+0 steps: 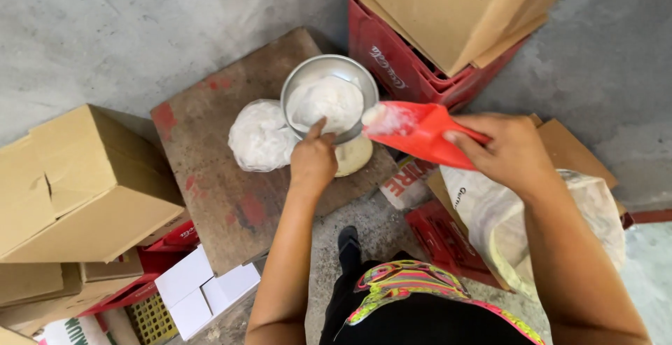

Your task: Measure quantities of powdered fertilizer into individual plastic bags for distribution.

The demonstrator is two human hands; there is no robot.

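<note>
My right hand [505, 150] grips a red plastic scoop [425, 130] carrying white powder at its front edge. The scoop's tip sits at the rim of a round metal bowl [329, 68], which is part full of the same white powder. My left hand [313, 161] rests at the bowl's near rim, thumb up against it. The bowl stands on a cream-coloured base that shows below it, on a worn wooden board [217, 156]. A tied clear bag of white powder [260, 135] lies just left of the bowl.
Red plastic crates [402, 65] with a cardboard box [455, 5] on top stand behind the bowl. A large white sack [504, 226] gapes open under my right arm. More cardboard boxes [77, 184] and small white boxes [199, 289] sit at left on the concrete floor.
</note>
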